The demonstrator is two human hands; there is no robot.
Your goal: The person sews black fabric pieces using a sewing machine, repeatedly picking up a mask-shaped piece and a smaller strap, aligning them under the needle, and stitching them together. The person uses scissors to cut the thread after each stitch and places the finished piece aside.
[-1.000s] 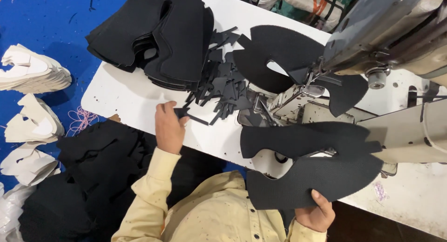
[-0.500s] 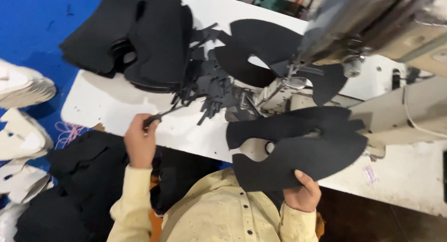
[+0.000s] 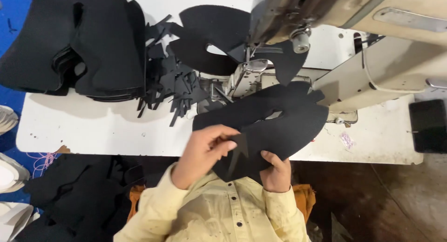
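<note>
Head view: left hand (image 3: 202, 151) pinches a small black strip (image 3: 238, 153) onto the big cutout (image 3: 270, 125) your right hand (image 3: 275, 172) grips below the machine (image 3: 298, 18); square edges before feeding

The only thing of this kind is a small scrap of paper (image 3: 346, 140), perhaps a label, pale with pinkish marks. It lies flat on the white bench (image 3: 93, 130), near the base of the sewing machine (image 3: 372, 69), towards the bench's front edge.
</note>
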